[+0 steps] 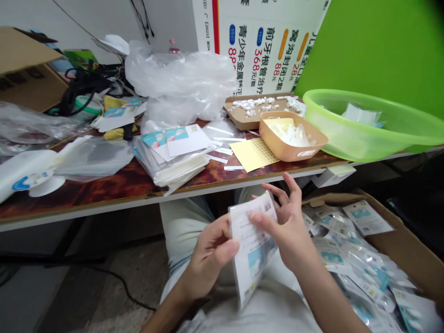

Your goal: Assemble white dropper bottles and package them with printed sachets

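Over my lap I hold a clear plastic packet with a printed white and blue card (255, 259) inside, tilted upright. My left hand (211, 254) pinches its left edge between thumb and fingers. At its upper right, my right hand (286, 222) presses the thumb on the front face, while the other fingers spread behind and beyond the edge. Whatever else is inside the packet is hard to make out. Just beyond my hands, on the table, lie a stack of clear bags (180, 171) with printed cards (185, 140) on top and a yellow sticker sheet (253, 154).
An orange basket (294, 150) holds small white pieces, beside a cardboard tray (243, 121) of white bits. A green basin (367, 138) stands at right. Below it, a cardboard box (412, 240) holds several filled packets. A white device (27, 173) lies left, near the table edge (104, 209).
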{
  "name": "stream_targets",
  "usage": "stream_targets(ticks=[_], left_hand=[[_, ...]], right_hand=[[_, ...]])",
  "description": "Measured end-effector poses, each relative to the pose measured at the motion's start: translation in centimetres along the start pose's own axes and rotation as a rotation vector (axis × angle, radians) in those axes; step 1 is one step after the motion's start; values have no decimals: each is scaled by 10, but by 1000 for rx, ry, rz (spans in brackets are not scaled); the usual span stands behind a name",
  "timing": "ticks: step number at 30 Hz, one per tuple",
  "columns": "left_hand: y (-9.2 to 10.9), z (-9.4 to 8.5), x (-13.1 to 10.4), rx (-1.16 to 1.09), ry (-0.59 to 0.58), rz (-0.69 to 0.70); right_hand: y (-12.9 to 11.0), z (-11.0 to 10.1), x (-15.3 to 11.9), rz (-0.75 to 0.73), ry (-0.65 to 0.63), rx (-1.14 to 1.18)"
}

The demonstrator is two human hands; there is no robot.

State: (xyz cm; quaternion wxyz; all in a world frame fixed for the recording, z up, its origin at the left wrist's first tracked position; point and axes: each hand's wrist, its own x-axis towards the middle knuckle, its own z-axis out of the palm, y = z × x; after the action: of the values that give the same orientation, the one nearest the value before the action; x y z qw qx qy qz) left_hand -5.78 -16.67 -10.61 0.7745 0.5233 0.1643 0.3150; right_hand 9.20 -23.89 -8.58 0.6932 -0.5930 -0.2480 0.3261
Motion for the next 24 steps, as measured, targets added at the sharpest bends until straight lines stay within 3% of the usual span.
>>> stream_targets(ticks=[4,9,14,19,24], left_hand=[[-2,0,0,-88,99,13],[-2,0,5,-117,214,21],[-2,-4,9,-72,291,36],[-5,-8,12,-18,340,68],[-7,-11,16,9,350,42]], right_hand=[[0,-19,14,126,37,190],[-4,-37,6,306,-264,208],[-9,-39,4,284,-346,272],[-6,-36,9,253,-290,190],[2,-39,13,289,-383,218]])
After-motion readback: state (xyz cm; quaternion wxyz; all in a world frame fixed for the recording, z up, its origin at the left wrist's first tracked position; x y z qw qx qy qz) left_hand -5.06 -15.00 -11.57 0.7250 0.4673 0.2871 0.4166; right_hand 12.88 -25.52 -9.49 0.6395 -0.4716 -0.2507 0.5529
